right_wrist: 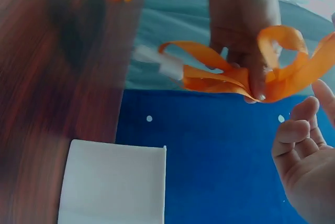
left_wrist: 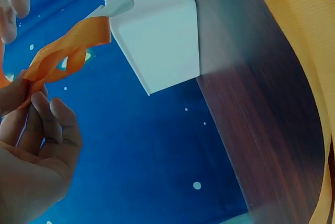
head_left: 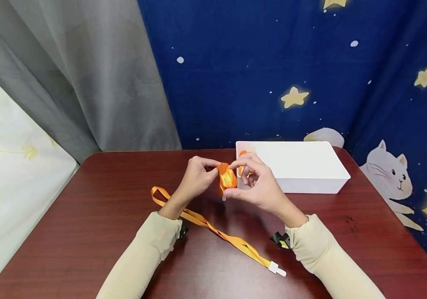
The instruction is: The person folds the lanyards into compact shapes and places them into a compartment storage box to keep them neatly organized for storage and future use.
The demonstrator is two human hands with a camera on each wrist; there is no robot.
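Note:
My left hand (head_left: 198, 176) pinches a folded orange lanyard (head_left: 228, 177) between thumb and fingertips, above the table. Loops of its ribbon (right_wrist: 209, 56) stand out around those fingers in the right wrist view, and a white clip (right_wrist: 170, 67) sticks out at one end. My right hand (head_left: 260, 182) holds the bundle's other side, index fingertip at its top and thumb at its bottom; the remaining fingers are curled. A second lanyard (head_left: 232, 238), yellow-orange, lies stretched and slightly twisted across the table below both hands, its white clip (head_left: 277, 268) toward the front.
Behind my right hand, a white box (head_left: 307, 185) stands at the table's back right. A patch of orange (head_left: 242, 154) shows at its left end, partly covered by my fingers. The dark red wooden table (head_left: 79, 232) ends at a grey curtain (head_left: 123, 83) and a blue starry curtain (head_left: 236, 83).

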